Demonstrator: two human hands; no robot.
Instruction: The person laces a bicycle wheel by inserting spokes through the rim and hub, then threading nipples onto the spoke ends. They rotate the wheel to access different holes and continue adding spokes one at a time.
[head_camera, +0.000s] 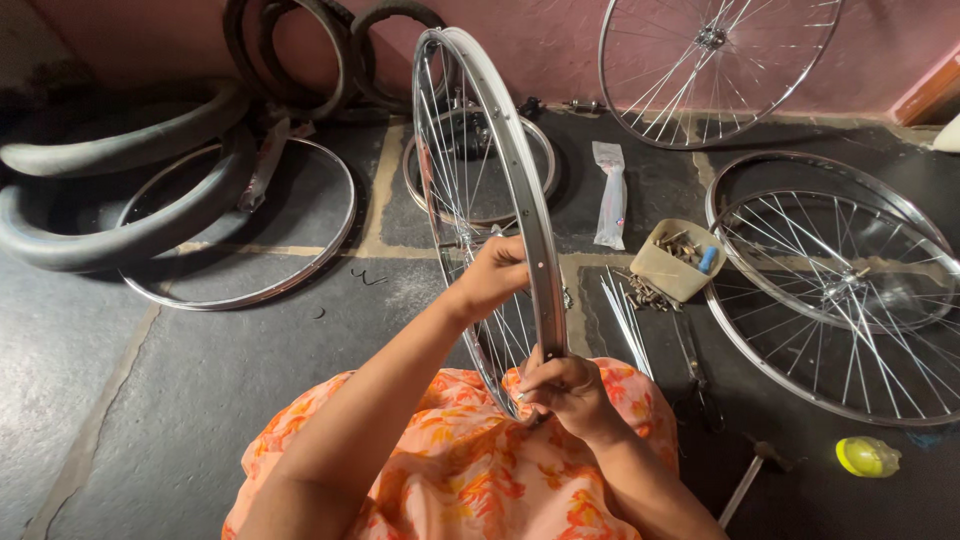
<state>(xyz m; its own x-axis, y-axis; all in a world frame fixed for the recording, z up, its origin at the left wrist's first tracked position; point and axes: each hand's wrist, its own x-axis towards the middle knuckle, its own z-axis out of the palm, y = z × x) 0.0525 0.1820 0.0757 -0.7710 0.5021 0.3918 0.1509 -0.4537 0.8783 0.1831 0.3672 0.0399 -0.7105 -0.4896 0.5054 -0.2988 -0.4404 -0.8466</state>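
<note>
At far left, black inner tubes (110, 190) lie on the dark floor (180, 400) beside a bare steel rim (300, 265). At centre, a spoked wheel (520, 190) stands upright on edge over the lap: the left hand (490, 275) is closed around its rim partway up, and the right hand (565, 385) is pinched shut on the rim's lower edge. To the right lie loose spokes (625, 310), a tan tray of small parts (680, 262), a flat-lying spoked wheel (850, 290) and a yellow bottle (866, 456)
</note>
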